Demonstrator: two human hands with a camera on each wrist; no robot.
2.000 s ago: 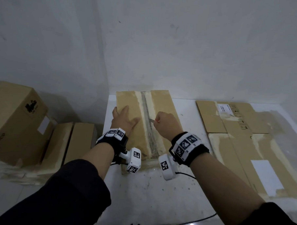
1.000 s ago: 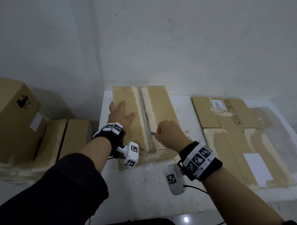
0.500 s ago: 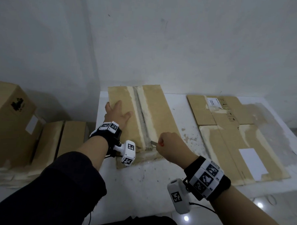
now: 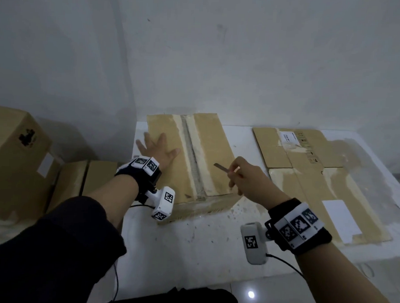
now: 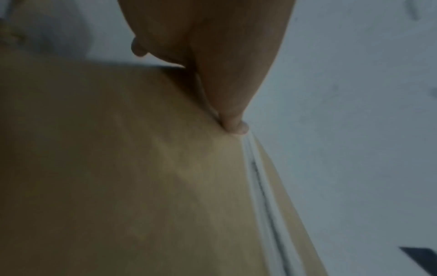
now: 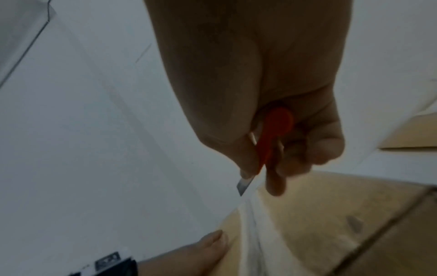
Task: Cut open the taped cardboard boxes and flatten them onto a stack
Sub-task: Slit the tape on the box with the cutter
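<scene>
Box (image 4: 189,155) on the white table (image 4: 190,238), directly ahead of the person, lies with its taped seam (image 4: 193,158) facing up and running away toward the wall. Nearest, two dark sleeves and wrist-mounted cameras frame the scene. The right hand (image 4: 248,181) hovers above the box's near right part, its fingers (image 6: 314,147) clamped round a knife (image 4: 223,168) with an orange handle (the colour shows only in the right wrist view (image 6: 272,134)); the short blade points left toward the seam and looks clear of the cardboard. The left hand (image 4: 158,149) lies flat on the box's left flap, fingers spread apart and straight, pressing down; in the left wrist view the thumb (image 5: 234,119) sits just beside the seam. The tape along the seam looks pale and rough, and whether it is cut through I cannot tell. To the right on the same table, well apart from the box, flattened cardboard (image 4: 319,175) lies spread out, with white labels on it. To the left, off the table and lower, stand a tall closed box (image 4: 13,161) and a lower one (image 4: 83,180) beside it. Behind everything is a plain grey-white wall (image 4: 221,60).
</scene>
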